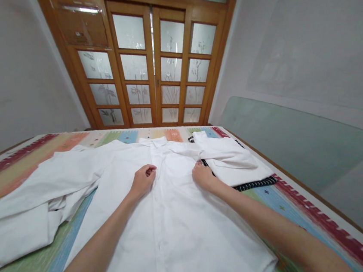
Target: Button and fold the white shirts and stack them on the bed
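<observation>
A white button-up shirt (179, 214) lies spread front up, its collar (153, 142) at the far end and its button placket running down the middle. At the placket, on the chest, my left hand (143, 180) is closed with its fingertips pinching the fabric. My right hand (202, 176) is closed on the shirt's side edge below the sleeve; its fingertips are mostly hidden. The right-side sleeve reaches over a folded white garment (233, 165). Under that, a black striped cloth (258, 183) peeks out.
More rumpled white clothing (39, 203) lies at the left. Everything rests on a colourful striped table covering (293, 210). Beyond the far edge stand wooden glass-paned doors (149, 48). A pale green panel (292, 137) leans against the right wall.
</observation>
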### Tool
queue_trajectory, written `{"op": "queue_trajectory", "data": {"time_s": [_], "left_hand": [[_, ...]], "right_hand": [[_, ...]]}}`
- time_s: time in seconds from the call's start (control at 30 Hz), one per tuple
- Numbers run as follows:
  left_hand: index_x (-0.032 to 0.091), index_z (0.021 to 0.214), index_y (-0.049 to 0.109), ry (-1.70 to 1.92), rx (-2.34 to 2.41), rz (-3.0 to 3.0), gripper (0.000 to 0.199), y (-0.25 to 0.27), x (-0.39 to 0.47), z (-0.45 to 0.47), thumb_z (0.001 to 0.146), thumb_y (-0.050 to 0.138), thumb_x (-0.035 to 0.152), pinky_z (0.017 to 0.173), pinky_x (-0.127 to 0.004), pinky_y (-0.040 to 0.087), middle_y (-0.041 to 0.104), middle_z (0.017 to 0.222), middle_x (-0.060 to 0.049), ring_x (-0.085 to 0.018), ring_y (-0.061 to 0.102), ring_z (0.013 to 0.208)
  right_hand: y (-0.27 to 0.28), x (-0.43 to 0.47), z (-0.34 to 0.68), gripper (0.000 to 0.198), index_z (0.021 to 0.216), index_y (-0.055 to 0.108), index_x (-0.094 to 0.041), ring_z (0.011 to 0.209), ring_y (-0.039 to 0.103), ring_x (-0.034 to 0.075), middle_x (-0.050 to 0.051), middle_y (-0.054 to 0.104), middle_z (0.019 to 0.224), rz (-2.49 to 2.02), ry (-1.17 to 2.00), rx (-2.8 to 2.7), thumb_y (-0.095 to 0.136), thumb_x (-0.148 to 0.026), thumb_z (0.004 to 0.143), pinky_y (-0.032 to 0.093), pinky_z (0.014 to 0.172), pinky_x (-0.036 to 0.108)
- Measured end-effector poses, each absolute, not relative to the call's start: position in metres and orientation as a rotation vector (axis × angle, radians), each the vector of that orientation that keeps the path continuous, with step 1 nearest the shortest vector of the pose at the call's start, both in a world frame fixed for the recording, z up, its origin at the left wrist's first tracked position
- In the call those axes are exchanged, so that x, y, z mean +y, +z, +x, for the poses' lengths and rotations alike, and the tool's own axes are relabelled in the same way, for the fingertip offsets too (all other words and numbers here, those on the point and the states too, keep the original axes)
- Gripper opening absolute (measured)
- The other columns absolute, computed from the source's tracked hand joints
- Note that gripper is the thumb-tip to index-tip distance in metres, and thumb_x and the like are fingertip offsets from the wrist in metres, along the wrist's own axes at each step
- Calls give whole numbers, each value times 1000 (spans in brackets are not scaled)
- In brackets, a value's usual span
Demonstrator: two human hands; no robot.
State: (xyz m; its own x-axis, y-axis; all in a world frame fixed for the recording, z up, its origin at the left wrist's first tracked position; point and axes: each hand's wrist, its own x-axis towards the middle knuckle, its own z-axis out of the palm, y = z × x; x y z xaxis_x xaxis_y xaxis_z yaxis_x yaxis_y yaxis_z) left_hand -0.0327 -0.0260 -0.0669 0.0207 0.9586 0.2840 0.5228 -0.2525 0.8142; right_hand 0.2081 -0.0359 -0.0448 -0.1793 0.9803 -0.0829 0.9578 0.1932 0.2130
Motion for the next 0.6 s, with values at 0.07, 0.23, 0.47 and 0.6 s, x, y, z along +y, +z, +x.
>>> {"op": "queue_trajectory", "data": {"time_s": [0.07, 0.23, 0.47, 0.6], "left_hand": [[19, 87, 67, 1154, 1492, 1817, 22, -67, -26, -33, 74, 53, 30, 75, -29, 50, 68, 78, -2, -17, 60, 72], [18, 86, 67, 1161, 1452, 1835, 23, -70, -25, -34, 72, 53, 30, 74, -29, 49, 67, 77, -2, -16, 59, 70], [18, 86, 68, 1092, 1407, 1902, 23, -71, -29, -39, 72, 54, 30, 70, -28, 49, 66, 73, -1, -16, 58, 68], [19, 87, 68, 1058, 1406, 1926, 23, -70, -31, -41, 73, 54, 29, 71, -29, 49, 67, 75, -2, -16, 58, 68]], "right_hand": [[-42, -36, 210, 40, 119, 63, 4, 113, 61, 31, 36, 52, 129, 1897, 245, 2181, 38, -3, 89, 53, 85, 38], [-41, -37, 213, 40, 111, 68, 1, 111, 61, 28, 32, 58, 123, 1844, 326, 2148, 36, 0, 89, 52, 82, 34], [-42, -38, 220, 39, 108, 70, -1, 107, 62, 26, 29, 61, 120, 1726, 434, 2160, 37, 3, 87, 51, 78, 32], [-35, -50, 223, 35, 103, 70, -2, 104, 63, 27, 28, 65, 112, 1690, 404, 2229, 40, 2, 87, 51, 76, 31]]}}
